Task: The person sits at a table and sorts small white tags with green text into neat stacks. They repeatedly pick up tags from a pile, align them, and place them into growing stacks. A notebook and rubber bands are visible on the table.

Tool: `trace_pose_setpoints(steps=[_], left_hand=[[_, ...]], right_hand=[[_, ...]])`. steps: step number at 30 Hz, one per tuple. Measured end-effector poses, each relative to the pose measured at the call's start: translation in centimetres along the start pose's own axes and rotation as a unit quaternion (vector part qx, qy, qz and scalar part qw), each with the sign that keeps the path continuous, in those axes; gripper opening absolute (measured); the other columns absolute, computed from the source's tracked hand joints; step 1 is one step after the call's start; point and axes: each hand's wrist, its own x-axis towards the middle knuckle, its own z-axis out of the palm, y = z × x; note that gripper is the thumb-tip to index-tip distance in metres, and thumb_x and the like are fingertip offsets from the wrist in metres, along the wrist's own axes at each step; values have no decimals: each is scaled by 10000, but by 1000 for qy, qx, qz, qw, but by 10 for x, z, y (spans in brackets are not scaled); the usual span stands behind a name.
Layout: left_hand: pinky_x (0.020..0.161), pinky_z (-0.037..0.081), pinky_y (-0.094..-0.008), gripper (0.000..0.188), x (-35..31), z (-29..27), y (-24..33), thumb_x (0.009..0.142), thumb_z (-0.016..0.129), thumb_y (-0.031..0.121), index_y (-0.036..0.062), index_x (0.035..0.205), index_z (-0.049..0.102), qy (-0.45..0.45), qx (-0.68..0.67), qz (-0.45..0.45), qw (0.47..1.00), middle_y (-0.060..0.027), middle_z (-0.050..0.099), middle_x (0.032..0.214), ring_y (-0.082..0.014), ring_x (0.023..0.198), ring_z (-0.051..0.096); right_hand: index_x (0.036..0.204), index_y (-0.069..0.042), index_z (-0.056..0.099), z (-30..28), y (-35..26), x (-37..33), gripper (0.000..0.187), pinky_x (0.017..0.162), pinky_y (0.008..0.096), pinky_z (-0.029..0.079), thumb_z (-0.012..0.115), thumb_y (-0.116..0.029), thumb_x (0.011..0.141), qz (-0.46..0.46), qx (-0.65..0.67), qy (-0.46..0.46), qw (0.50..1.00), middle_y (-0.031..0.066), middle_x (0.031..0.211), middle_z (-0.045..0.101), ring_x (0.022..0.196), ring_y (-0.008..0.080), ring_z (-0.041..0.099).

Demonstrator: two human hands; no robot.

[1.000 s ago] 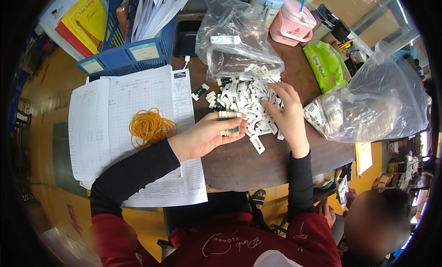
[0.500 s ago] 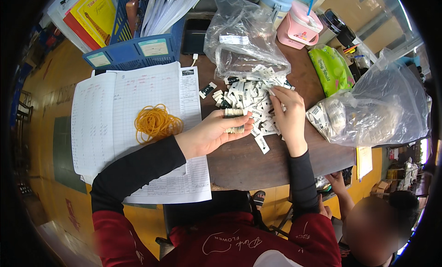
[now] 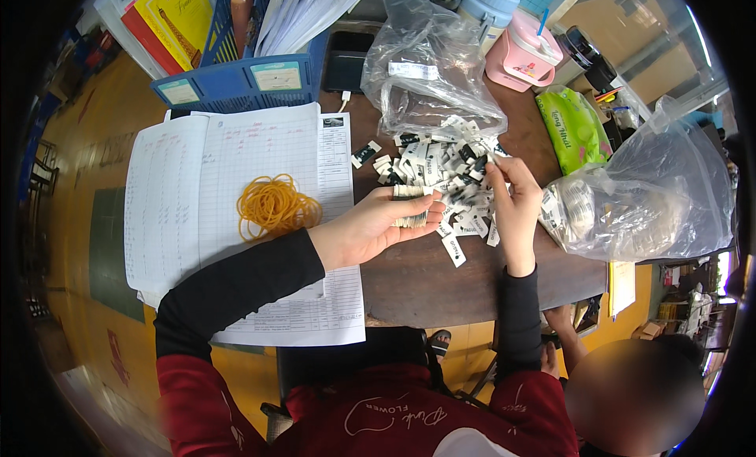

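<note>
A thick stack of fabric labels sits in my left hand, its thumb pressed on top and the fingers curled beneath. Just to the right, a loose heap of black and white labels covers part of the brown table. Over the heap's right edge is my right hand, thumb and forefinger pinched together. A whitish label seems to poke out at those fingertips, though it blends with the heap behind. A few single labels lie apart at the heap's near edge.
Yellow rubber bands rest on an open ledger at left. Behind the heap lies a clear plastic bag; another bag with label bundles sits at right. A blue file rack stands behind the ledger. Another person's arm is at lower right.
My right hand has moved slightly right and lifted back from the heap, whose labels have shifted. My left hand keeps the stack. The whole view has shifted a little.
</note>
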Motion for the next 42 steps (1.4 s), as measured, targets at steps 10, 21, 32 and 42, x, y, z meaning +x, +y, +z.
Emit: trace_pose_setpoints(steps=[10, 21, 32, 42], left_hand=[[1111, 504, -363, 399, 0, 2, 0, 1038, 593, 203, -55, 1339, 542, -9, -2, 1, 1000, -165, 606, 1277, -238, 1224, 602], [1097, 505, -358, 349, 0, 1, 3, 1049, 574, 232, 61, 1349, 521, -7, -77, 54, 996, -58, 587, 1306, -177, 1247, 583], [1101, 491, -358, 366, 2, -4, 0, 1032, 607, 202, 58, 1357, 521, -52, -62, 63, 995, -64, 582, 1339, -166, 1263, 570], [1126, 445, -372, 395, -3, 0, 0, 1033, 608, 175, 44, 1396, 521, -81, 17, -9, 997, -88, 609, 1346, -213, 1295, 568]], right_hand=[[1003, 46, 707, 9, -17, -14, 142, 777, 266, 539, 695, 92, 869, 50, 254, 42, 965, 89, 944, 688, 910, 138, 688], [1032, -39, 766, 19, -37, -25, 351, 892, 367, 509, 780, 33, 689, -275, -66, -57, 958, 75, 1166, 695, 1032, 278, 652], [974, -75, 800, 13, -39, -20, 190, 955, 371, 467, 733, -53, 797, -219, -31, -66, 973, 122, 1256, 653, 1120, 290, 612], [1363, 7, 536, 14, -31, -16, 384, 865, 244, 482, 627, -88, 1002, 263, 446, -132, 845, 48, 1026, 722, 943, 81, 628]])
